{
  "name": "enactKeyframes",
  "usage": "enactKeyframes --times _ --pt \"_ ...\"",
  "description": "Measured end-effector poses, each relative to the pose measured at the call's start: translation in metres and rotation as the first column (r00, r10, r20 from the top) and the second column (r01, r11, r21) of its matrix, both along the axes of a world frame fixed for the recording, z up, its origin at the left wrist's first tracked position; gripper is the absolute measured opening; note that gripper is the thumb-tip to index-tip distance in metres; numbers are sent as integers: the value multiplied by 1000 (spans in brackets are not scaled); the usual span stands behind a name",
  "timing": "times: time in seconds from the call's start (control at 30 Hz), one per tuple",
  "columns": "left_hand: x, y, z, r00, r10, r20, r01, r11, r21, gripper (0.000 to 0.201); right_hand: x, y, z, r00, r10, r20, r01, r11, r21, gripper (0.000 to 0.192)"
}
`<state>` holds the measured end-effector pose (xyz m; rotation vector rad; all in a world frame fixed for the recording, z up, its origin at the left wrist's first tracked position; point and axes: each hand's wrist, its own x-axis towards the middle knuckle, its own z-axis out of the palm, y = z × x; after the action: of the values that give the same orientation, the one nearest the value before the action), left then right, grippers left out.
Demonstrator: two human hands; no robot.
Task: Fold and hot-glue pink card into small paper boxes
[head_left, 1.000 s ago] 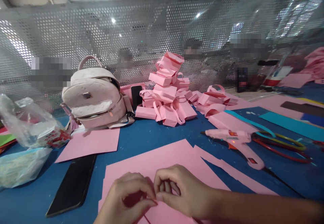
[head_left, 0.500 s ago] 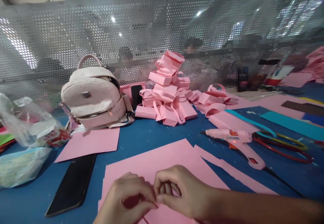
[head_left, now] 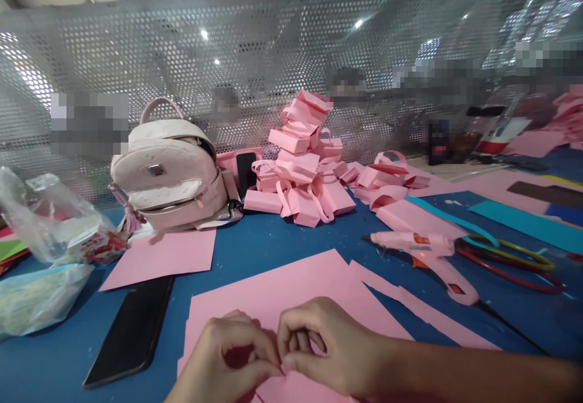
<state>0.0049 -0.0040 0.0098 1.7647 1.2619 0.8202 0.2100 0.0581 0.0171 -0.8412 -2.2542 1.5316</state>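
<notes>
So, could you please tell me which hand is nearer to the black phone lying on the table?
Left. The left hand sits just right of the black phone; the right hand is farther right, beyond the left one.

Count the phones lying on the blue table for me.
2. One black phone lies flat left of the hands, below a pink sheet. A second phone leans behind the backpack. Clutter may hide others.
</notes>
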Motion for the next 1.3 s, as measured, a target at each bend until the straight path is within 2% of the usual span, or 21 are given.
enactKeyframes --times 0.3,0.7,1.0,1.13,1.3 --pt "1 0 0 997 67 37 -63 992 -106 10 1 0 1 1000 -21 1 21 1000 1 12" --pt "0 0 -3 989 95 111 -78 986 -148 6 0 1 -1 1000 -24 -16 24 1000 -17 7" --pt "3 1 4 971 69 231 -27 983 -180 16 0 2 4 999 -28 -18 27 999 -40 5" --pt "0 2 4 961 129 243 -80 976 -200 15 0 2 5 999 -33 -31 30 997 -71 2" --pt "-3 3 -3 946 182 268 -124 967 -221 10 0 2 4 998 -35 -46 30 995 -92 1"
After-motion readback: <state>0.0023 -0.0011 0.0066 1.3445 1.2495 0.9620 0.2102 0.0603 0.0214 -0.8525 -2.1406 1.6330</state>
